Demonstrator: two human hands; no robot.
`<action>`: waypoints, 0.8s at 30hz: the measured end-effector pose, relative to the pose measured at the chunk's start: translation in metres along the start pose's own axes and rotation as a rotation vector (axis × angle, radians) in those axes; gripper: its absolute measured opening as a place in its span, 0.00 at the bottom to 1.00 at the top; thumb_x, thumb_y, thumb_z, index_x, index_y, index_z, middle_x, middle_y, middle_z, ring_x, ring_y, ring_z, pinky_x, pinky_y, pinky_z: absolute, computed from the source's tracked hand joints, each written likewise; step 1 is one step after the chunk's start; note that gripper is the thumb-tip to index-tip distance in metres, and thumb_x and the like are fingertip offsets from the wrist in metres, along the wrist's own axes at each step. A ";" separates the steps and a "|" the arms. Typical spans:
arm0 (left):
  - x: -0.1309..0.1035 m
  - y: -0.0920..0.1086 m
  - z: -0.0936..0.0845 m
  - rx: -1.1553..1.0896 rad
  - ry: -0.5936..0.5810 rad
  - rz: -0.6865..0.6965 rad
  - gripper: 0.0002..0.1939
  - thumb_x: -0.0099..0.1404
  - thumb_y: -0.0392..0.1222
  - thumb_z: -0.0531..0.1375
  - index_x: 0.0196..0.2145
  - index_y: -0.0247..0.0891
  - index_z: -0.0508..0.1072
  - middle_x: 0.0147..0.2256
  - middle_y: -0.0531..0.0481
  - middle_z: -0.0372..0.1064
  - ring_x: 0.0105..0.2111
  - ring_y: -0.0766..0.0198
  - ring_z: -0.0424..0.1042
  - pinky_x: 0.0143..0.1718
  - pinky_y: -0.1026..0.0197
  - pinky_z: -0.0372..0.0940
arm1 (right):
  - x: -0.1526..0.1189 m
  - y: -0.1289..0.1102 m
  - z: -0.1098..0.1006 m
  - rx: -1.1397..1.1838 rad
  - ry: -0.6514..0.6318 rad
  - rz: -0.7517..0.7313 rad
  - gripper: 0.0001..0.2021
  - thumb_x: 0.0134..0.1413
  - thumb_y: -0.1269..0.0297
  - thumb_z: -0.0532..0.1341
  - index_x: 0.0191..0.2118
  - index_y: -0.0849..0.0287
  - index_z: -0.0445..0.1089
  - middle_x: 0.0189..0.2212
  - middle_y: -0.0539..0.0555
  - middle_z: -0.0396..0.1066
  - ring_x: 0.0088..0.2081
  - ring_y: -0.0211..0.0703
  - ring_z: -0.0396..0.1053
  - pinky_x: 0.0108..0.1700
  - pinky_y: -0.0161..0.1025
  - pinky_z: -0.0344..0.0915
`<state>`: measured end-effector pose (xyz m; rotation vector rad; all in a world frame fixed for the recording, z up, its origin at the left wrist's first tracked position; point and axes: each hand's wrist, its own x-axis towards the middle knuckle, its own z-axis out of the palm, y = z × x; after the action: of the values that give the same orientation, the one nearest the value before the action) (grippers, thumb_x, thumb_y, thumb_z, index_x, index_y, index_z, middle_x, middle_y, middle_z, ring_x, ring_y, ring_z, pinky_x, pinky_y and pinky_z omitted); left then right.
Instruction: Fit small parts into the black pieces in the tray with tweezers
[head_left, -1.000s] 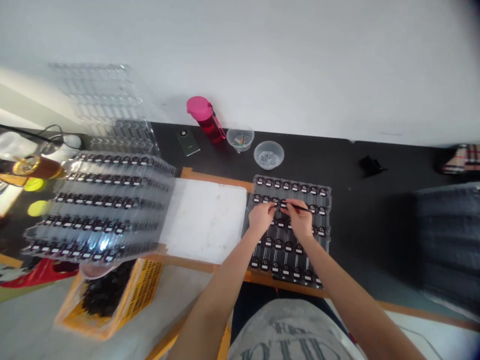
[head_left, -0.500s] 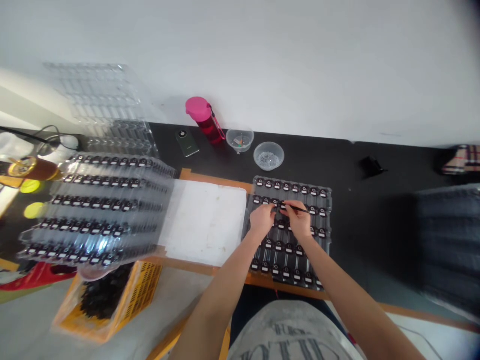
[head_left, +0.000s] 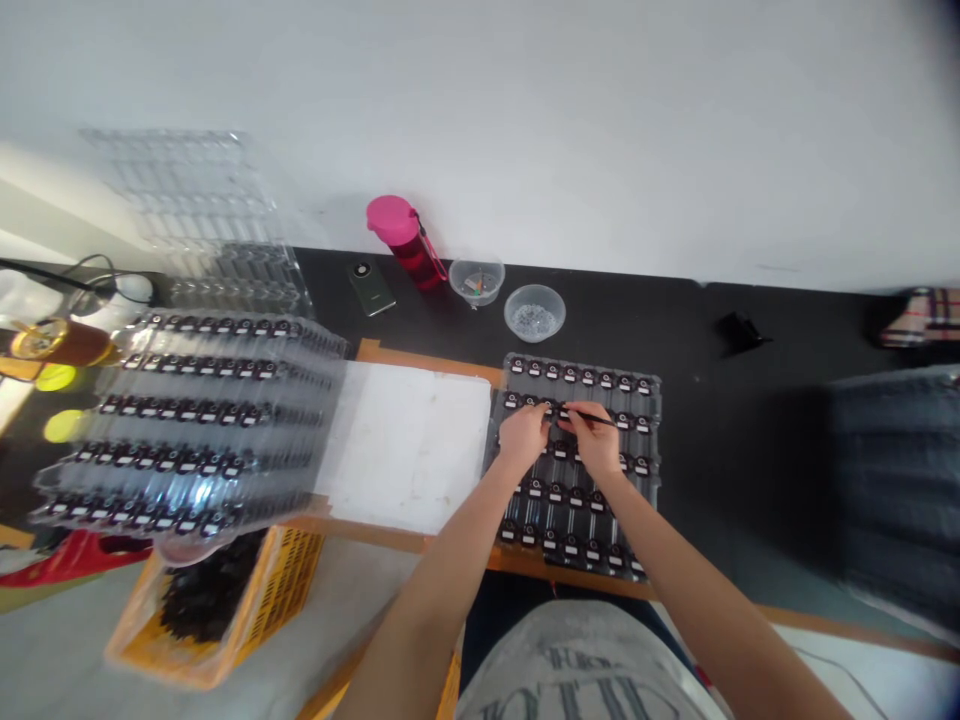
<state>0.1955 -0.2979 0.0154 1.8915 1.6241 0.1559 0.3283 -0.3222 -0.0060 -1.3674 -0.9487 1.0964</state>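
A clear plastic tray [head_left: 652, 400] with rows of small black parts lies on the dark table in front of me. Over its second row, my right hand [head_left: 596, 432] pinches a thin black tool [head_left: 598, 418] whose tip points left at one of the parts. Close beside it, my left hand [head_left: 525, 432] has its fingers closed at the same row, near the tool tip. What the left fingers hold, if anything, is too small to make out.
A white sheet [head_left: 412, 445] lies left of the tray, then stacked filled trays [head_left: 180, 410]. Behind are two clear bowls [head_left: 534, 312], a pink-lidded bottle [head_left: 405, 245] and a phone [head_left: 373, 290]. A yellow crate [head_left: 277, 585] stands below left; a dark stack [head_left: 896, 490] is at right.
The view has shifted very slightly. Both hands stay at the same row in nearly the same pose.
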 end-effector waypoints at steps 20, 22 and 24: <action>0.009 -0.002 0.001 -0.229 -0.016 -0.011 0.15 0.61 0.39 0.54 0.45 0.42 0.72 0.38 0.44 0.71 0.42 0.55 0.68 0.45 0.55 0.59 | -0.011 -0.013 -0.012 0.063 0.048 -0.020 0.06 0.52 0.62 0.62 0.35 0.58 0.73 0.39 0.53 0.64 0.39 0.42 0.67 0.39 0.44 0.75; 0.009 -0.002 -0.001 -0.353 0.021 -0.059 0.14 0.61 0.41 0.55 0.43 0.41 0.73 0.39 0.44 0.71 0.42 0.56 0.68 0.45 0.57 0.59 | -0.016 -0.023 -0.016 0.086 0.068 -0.025 0.06 0.52 0.63 0.62 0.36 0.57 0.72 0.40 0.53 0.64 0.40 0.42 0.67 0.40 0.44 0.75; 0.006 -0.001 -0.004 -0.495 0.052 -0.121 0.16 0.64 0.47 0.52 0.42 0.38 0.74 0.37 0.44 0.71 0.38 0.59 0.69 0.40 0.59 0.61 | -0.021 -0.036 -0.019 0.105 0.071 -0.028 0.05 0.53 0.64 0.62 0.36 0.57 0.72 0.40 0.53 0.64 0.42 0.43 0.67 0.41 0.45 0.75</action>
<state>0.1947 -0.2904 0.0163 1.4190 1.5524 0.5094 0.3427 -0.3443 0.0318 -1.2954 -0.8444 1.0555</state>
